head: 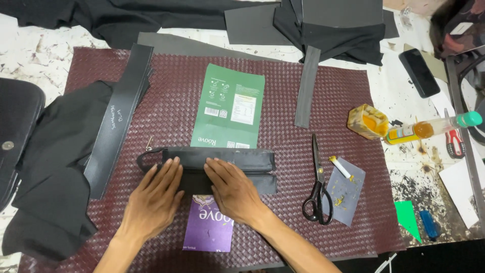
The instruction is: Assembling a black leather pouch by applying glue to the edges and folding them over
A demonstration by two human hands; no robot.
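Left hand (154, 194) and right hand (232, 189) both flat, fingers spread, pressing black zippered pouch (212, 169) onto woven maroon mat (166, 111), near centre. Gripping nothing. Looks light, soft, floppy; best taken by long edges. Scissors (318, 187) to right.

Both hands press a black zippered pouch (212, 169) flat.
Left hand (154, 197) and right hand (232, 189) lie palms-down on it, over a maroon woven mat (328, 101); scissors (317, 187) lie nearby.

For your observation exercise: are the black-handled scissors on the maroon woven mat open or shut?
Shut. The black-handled scissors lie flat on the maroon woven mat, blades together in one straight line, loops side by side.
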